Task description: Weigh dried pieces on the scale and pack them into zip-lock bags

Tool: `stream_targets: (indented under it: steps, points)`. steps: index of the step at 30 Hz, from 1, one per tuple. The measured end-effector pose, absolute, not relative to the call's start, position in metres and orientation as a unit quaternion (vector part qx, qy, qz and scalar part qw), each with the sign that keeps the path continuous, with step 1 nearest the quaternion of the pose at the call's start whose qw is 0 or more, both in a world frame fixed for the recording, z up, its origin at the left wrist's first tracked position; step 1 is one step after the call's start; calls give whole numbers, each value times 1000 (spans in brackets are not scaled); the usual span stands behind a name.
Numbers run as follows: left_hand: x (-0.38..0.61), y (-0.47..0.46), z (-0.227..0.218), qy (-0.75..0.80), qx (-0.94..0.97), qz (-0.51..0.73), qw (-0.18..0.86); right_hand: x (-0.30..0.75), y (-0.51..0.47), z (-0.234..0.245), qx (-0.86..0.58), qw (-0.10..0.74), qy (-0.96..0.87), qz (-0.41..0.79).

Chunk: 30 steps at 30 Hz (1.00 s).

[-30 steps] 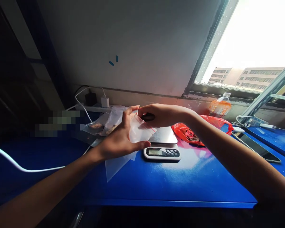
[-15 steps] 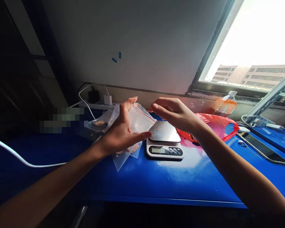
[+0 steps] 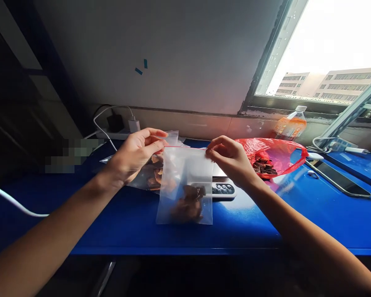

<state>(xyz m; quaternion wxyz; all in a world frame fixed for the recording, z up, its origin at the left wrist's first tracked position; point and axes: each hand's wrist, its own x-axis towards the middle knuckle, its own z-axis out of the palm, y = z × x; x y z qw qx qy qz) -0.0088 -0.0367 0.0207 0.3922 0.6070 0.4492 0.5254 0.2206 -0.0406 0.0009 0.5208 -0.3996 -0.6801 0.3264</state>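
Observation:
A clear zip-lock bag (image 3: 181, 175) with a red strip hangs upright between my hands, its top edge stretched sideways. Dark brown dried pieces (image 3: 188, 205) lie in its lower part, a little blurred. My left hand (image 3: 132, 156) pinches the top left corner, and my right hand (image 3: 230, 159) pinches the top right one. Behind the bag is a kitchen scale (image 3: 224, 190), partly covered, with its buttons showing on the right. Other clear bags (image 3: 140, 177) holding orange-brown pieces lie on the table behind and below my left hand.
To the right, an open red plastic bag (image 3: 284, 154) has more dark dried pieces (image 3: 262, 166) inside. A bottle of orange drink (image 3: 290, 123) stands behind it. A phone (image 3: 340, 177) lies at the right on the blue table (image 3: 256, 235). A white cable (image 3: 18, 205) runs in from the left.
My hands were empty and apart over the table; now both grip the zip-lock bag of dark pieces by its top corners. It hangs in front of the scale, covering its display.

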Motion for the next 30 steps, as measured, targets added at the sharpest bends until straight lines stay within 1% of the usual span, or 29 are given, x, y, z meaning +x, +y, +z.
stream_targets:
  steps: [5,10,15,18,21,24,26,27,30]
  points:
    - [-5,-35,15,457,606,491,427,219,-41,-2,-404,551,-658,317]
    - [-6,-35,11,459,604,494,425,219,-38,-10,-379,555,-666,325]
    - [-4,-35,9,473,598,482,431,218,-38,-15,-401,557,-678,263]
    - [-2,-34,6,480,606,474,421,218,-38,-15,-426,543,-683,239]
    - [-3,-32,2,499,629,470,368,223,-35,-12,-429,507,-692,282]
    - [-3,-33,-3,525,679,463,222,229,-32,-9,-431,449,-720,306]
    - [0,-37,-7,516,715,454,131,230,-34,-8,-427,425,-757,253]
    - [3,-40,-9,504,730,448,109,229,-37,-9,-420,418,-778,209]
    - [12,-53,-12,462,766,434,108,218,-49,-12,-381,393,-833,79]
